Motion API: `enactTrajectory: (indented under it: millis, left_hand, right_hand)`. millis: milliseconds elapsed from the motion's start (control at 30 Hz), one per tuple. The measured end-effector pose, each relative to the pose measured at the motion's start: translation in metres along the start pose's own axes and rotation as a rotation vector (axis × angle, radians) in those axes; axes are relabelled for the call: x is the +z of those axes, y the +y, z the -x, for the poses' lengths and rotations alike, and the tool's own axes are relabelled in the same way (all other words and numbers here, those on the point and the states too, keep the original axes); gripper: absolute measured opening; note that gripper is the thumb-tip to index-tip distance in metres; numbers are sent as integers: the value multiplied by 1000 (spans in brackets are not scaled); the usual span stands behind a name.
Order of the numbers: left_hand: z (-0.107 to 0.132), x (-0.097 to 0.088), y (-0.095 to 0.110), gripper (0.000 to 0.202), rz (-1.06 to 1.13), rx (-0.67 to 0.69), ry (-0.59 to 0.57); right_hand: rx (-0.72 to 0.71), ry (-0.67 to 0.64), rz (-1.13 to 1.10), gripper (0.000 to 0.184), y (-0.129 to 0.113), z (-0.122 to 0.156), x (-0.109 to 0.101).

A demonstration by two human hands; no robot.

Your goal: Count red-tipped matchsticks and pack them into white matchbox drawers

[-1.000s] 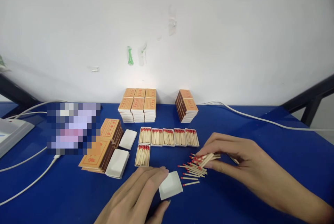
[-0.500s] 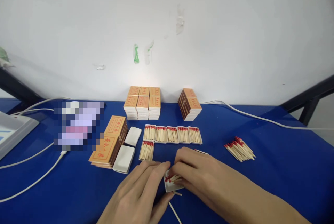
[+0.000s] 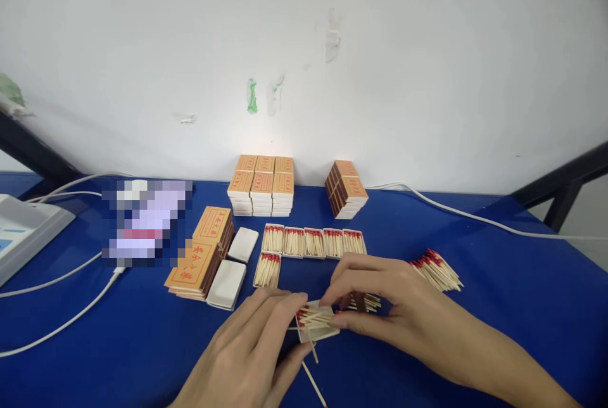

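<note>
While the left hand (image 3: 251,348) pinched the small white tray (image 3: 325,332) on the desk (image 3: 522,294), the right hand (image 3: 387,297) sat fingers-apart at its right end.
Inside, the matches (image 3: 313,317) lay crooked, one poking over the near rim; imo a light pinch and lining up the heads worked best.
</note>
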State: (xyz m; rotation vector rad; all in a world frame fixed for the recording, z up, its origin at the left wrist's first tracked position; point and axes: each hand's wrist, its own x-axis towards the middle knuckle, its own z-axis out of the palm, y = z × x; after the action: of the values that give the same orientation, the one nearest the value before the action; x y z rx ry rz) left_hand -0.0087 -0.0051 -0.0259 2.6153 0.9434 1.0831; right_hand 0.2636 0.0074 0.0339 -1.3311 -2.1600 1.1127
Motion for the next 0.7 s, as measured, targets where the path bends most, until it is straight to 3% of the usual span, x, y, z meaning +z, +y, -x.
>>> enactTrajectory:
  millis: [167, 267, 333, 500, 700]
  left_hand:
    - [-2, -1, 0, 22, 6, -2, -9]
    - [-1, -1, -1, 24, -20, -3, -23]
    - [0, -1, 0, 26, -51, 2, -26]
    - [1, 1, 1, 26, -36, -12, -34]
    - [4, 3, 0, 29, -29, -16, -22]
  right_hand:
    - [-114, 32, 57, 33, -9, 2, 22]
    - [-246, 16, 134, 14, -9, 2, 31]
    - [-284, 20, 153, 11, -4, 1, 29]
    - [-197, 30, 100, 11, 10, 0, 19]
    - [-92, 35, 5, 11, 16, 0, 21]
